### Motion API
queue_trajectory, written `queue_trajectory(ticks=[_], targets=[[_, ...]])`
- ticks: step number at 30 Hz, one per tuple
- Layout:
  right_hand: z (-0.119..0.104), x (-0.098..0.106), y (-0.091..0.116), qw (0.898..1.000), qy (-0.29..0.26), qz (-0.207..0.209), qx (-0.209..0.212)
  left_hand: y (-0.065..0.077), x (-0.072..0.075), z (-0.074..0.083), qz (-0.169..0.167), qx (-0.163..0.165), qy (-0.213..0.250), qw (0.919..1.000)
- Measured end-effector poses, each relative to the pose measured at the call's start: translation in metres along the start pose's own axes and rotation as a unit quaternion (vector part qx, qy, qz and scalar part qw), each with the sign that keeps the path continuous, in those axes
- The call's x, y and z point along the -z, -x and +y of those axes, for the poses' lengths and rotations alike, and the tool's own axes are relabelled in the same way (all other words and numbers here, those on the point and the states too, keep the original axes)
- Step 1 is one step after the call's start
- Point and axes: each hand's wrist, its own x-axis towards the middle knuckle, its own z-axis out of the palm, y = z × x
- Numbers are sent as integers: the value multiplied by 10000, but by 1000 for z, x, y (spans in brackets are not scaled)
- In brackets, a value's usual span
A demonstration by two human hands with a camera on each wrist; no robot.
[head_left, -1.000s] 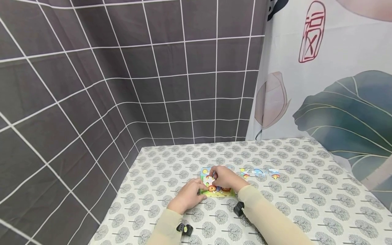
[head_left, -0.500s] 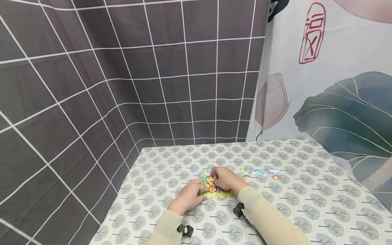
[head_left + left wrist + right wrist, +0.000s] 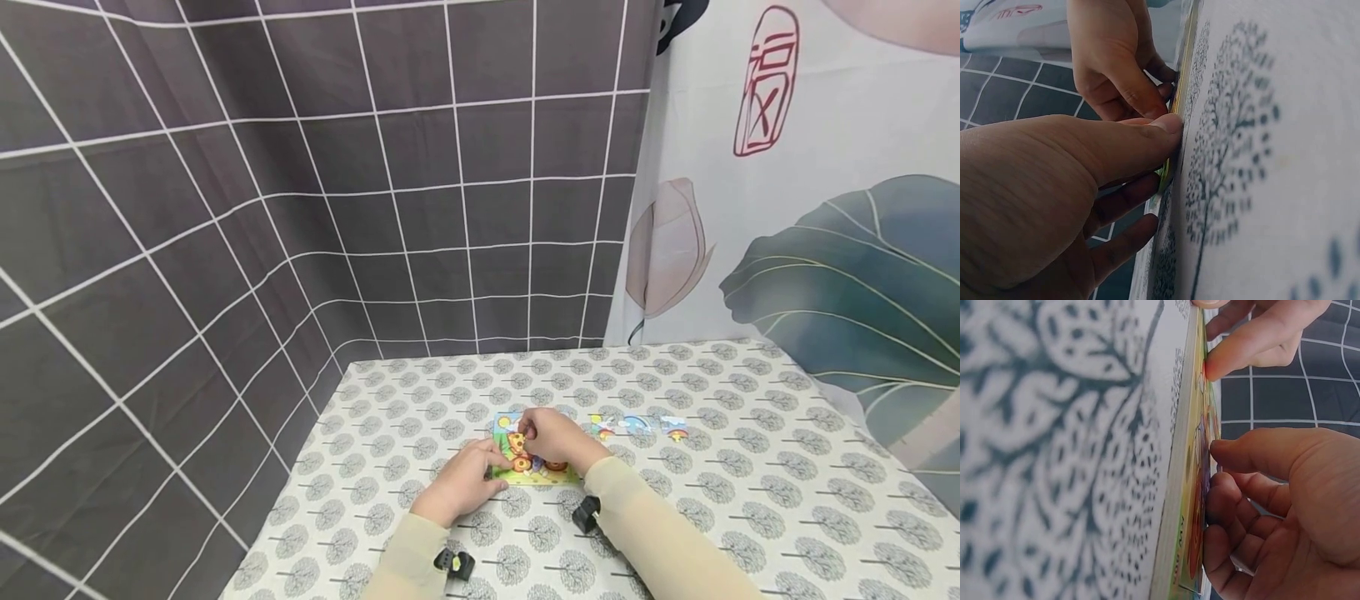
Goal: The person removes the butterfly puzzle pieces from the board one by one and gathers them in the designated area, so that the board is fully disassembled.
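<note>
A colourful cartoon jigsaw puzzle board lies flat on the patterned cloth. My left hand holds its near left corner, the thumb at the near edge and the index finger on the printed face. My right hand reaches over the board from the right, its thumb and curled fingers pinching at a puzzle piece with an orange-yellow animal head, set within the left half of the picture. In the right wrist view, the right fingertips stay right at the board's surface. This hand hides the board's upper right part.
Three loose puzzle pieces lie in a row right of the board: one with yellow and red, one with a blue arc, and one with orange. Behind the table hang a dark grid curtain and a white flowered curtain.
A second ago a white gap showed left of my right fingers. The animal-head piece then came to cover that spot and has since shifted slightly. My left hand has stayed put.
</note>
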Motion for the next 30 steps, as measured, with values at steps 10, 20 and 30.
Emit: queue_trajectory(ticks=[10,20,30], targets=[[5,6,4,9991,-399,98,-97,1,-1,0,5,42,-3,10000],[17,18,8,9993,-116,359,-33,1,0,-1,-31,17,-24,10000],[30,32,25,9984,-250,483,-138,1,0,-1,0,-16,-42,10000]])
